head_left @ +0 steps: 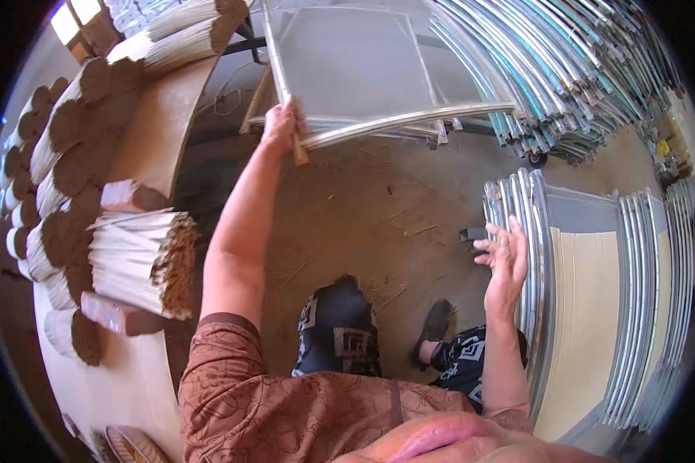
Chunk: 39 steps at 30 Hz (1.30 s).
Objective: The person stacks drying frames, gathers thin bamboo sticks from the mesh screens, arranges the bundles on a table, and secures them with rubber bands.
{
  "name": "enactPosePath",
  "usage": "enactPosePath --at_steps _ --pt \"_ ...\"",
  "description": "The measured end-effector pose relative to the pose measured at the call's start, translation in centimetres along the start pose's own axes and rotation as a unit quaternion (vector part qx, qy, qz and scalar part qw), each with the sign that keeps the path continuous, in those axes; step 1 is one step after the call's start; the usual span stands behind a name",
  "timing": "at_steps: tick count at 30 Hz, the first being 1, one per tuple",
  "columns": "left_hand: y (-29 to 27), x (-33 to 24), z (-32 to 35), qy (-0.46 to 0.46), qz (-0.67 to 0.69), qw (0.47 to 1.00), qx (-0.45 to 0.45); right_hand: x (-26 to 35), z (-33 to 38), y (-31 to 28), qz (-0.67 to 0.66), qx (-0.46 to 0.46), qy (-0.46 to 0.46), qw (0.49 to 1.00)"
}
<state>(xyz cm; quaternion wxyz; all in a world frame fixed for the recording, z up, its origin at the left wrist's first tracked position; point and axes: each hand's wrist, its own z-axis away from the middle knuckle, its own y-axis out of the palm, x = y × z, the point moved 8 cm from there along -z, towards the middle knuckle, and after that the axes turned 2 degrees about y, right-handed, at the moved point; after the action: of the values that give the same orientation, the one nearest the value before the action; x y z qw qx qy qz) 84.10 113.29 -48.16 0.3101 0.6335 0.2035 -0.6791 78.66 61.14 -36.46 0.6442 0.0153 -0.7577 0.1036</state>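
Observation:
My left hand [283, 126] reaches forward, its fingers wrapped round the near left corner of a large mesh screen frame [409, 118]. Pale bars edge the frame, and grey mesh [347, 65] shows behind its near bar. Other frames partly show beneath it. My right hand [505, 261] is raised at the right, palm turned up and fingers apart, with nothing in it. Close beside that hand, a row of upright silver-edged frames [534, 220] stands; whether the hand touches them I cannot tell.
Bundles of thin pale sticks [139, 258] lie on a board [158, 139] at the left, with bricks [135, 195] beside them. Many metal-edged frames [548, 62] are stacked at the far right. Cardboard [583, 309] stands among frames at right. Stick scraps litter the floor [340, 216].

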Motion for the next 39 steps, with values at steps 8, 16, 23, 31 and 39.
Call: enactPosePath --at_steps 8,16,23,31,39 --pt "-3.3 5.0 -9.5 -0.058 -0.107 0.992 -0.036 -3.3 -1.9 0.6 0.042 0.025 0.039 0.998" --pt "-7.1 6.1 -11.9 0.081 -0.230 0.966 -0.088 -5.0 -1.3 0.3 0.055 0.039 0.073 0.995" --pt "-2.6 3.9 -3.6 0.279 -0.553 0.783 0.060 -5.5 -0.3 0.4 0.056 0.069 0.086 0.992" --pt "-3.4 3.9 -3.9 0.170 -0.644 0.745 -0.031 -4.3 1.2 -1.1 0.037 0.056 0.098 0.993" --pt "4.6 -1.9 4.4 0.444 -0.503 0.738 -0.063 1.3 3.3 -6.6 0.126 0.110 -0.074 0.983"
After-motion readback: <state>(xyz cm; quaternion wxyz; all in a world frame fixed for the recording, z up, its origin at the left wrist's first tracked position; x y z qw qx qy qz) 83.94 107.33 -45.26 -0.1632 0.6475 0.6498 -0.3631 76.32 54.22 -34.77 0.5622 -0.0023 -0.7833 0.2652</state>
